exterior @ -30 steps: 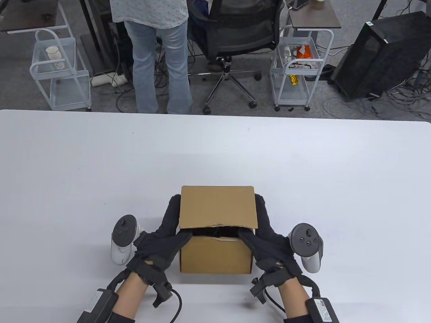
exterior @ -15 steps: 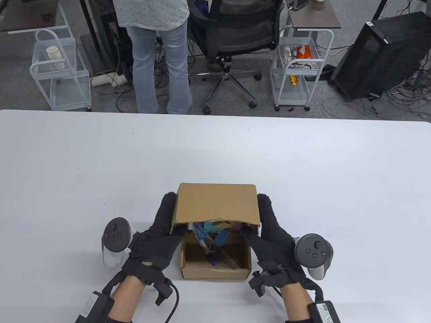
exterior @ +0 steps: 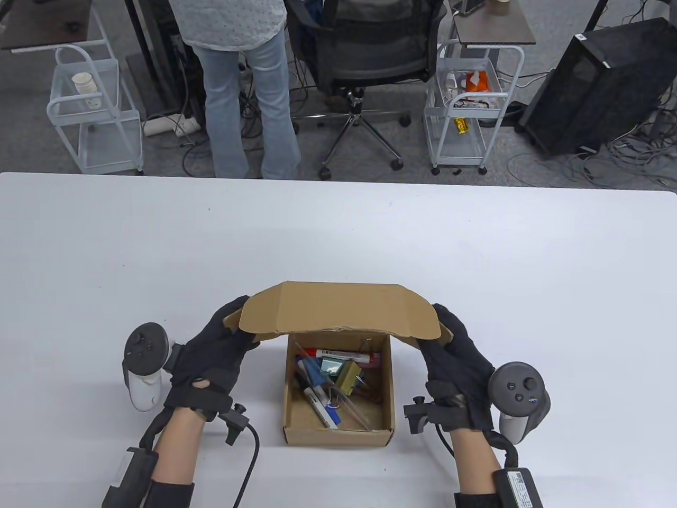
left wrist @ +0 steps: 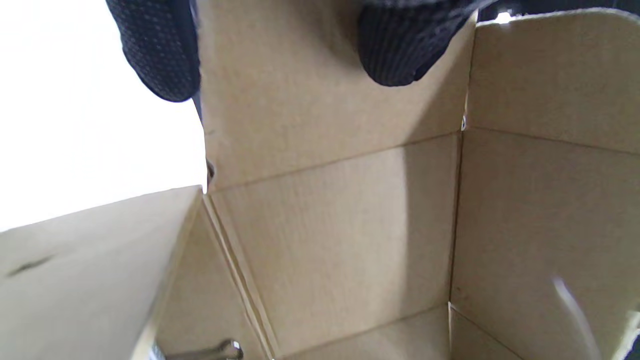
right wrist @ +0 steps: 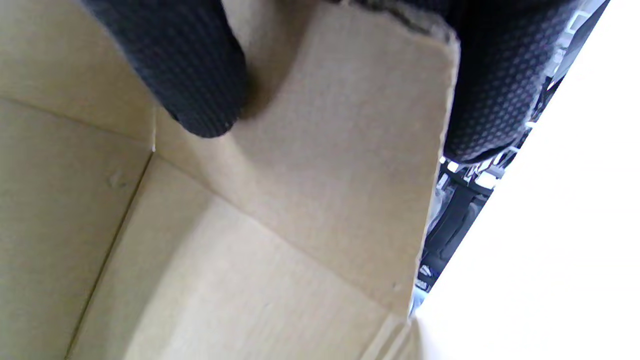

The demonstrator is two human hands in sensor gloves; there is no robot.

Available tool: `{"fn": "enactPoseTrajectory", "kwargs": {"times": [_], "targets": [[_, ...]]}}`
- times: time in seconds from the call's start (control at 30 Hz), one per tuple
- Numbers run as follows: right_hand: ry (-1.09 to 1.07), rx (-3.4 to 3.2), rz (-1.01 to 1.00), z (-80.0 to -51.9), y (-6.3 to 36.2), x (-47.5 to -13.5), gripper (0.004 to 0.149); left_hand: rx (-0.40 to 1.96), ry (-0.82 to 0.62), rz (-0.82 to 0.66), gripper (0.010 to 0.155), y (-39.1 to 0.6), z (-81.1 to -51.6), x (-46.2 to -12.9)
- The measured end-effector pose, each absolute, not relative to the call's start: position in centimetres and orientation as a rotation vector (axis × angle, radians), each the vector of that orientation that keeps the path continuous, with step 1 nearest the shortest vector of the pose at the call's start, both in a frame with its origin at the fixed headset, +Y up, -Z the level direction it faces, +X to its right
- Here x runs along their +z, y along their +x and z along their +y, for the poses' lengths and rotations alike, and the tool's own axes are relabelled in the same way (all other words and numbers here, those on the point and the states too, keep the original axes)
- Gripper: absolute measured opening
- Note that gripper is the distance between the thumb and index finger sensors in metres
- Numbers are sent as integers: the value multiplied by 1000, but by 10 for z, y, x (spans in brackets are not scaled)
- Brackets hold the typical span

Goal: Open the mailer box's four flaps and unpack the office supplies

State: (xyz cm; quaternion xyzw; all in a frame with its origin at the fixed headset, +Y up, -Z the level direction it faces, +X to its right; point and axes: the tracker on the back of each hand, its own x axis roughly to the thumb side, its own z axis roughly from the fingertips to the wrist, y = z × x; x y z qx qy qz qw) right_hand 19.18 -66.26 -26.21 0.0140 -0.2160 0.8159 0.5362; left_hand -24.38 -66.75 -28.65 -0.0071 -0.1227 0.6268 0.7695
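Observation:
A brown cardboard mailer box [exterior: 338, 431] stands near the table's front edge with its lid [exterior: 338, 312] swung up and back. Inside lie office supplies [exterior: 332, 378]: a red-capped marker, pens, a binder clip and small packets. My left hand [exterior: 211, 352] pinches the lid's left side flap, seen close in the left wrist view [left wrist: 280, 100]. My right hand [exterior: 457, 360] pinches the lid's right side flap, seen close in the right wrist view [right wrist: 350, 150]. Both flaps are spread outward.
The white table [exterior: 158, 248] stretches wide around the box. Beyond its far edge stand a person [exterior: 243, 90], an office chair [exterior: 370, 58], wire carts [exterior: 95, 111] and a black computer case [exterior: 597, 84].
The lid has gone from nearly closed to lifted up and back. Both hands moved outward and spread the lid's side flaps, and the supplies inside came into view.

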Motion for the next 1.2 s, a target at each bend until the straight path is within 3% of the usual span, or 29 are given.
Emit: {"fn": "enactPoseTrajectory", "kwargs": {"times": [0.13,0.43,0.77,1.0,1.2], "targets": [[-18,1903,-505,-665,199,-274,46,1409,29,-169,48,-253,-675,-299],[-142,1954,-476,-676,201,-294,50,1385,-31,-91,47,-255,-690,-320],[-239,2092,-433,-690,197,-297,59,1395,-136,15,54,-251,-710,-320],[-320,2137,-354,-697,194,-299,46,1381,-231,90,60,-250,-722,-321],[-385,2193,-281,-700,192,-299,46,1353,-269,129,65,-248,-727,-319]]}}
